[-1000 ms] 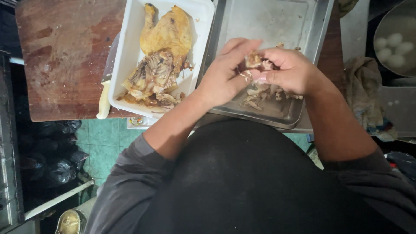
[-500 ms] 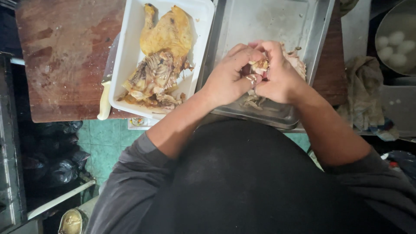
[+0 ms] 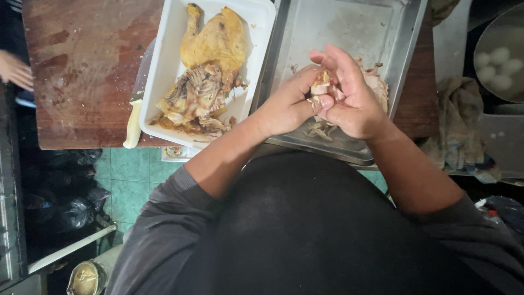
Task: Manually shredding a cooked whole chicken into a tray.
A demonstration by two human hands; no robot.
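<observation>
Fingers (image 3: pixel 322 101) on chicken piece (image 3: pixel 319 87) over metal tray (image 3: pixel 349 33)

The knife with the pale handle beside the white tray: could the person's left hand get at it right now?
Probably not at once. The left hand is busy, pinching a piece of chicken together with the right hand. The knife lies beyond the white tray, with nothing covering its handle.

Dim overhead light, dark blurred edges

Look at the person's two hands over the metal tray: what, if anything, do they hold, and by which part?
Both hands, left hand and right hand, pinch one small piece of cooked chicken between their fingers, above the metal tray. Which part of the piece cannot be told.
</observation>
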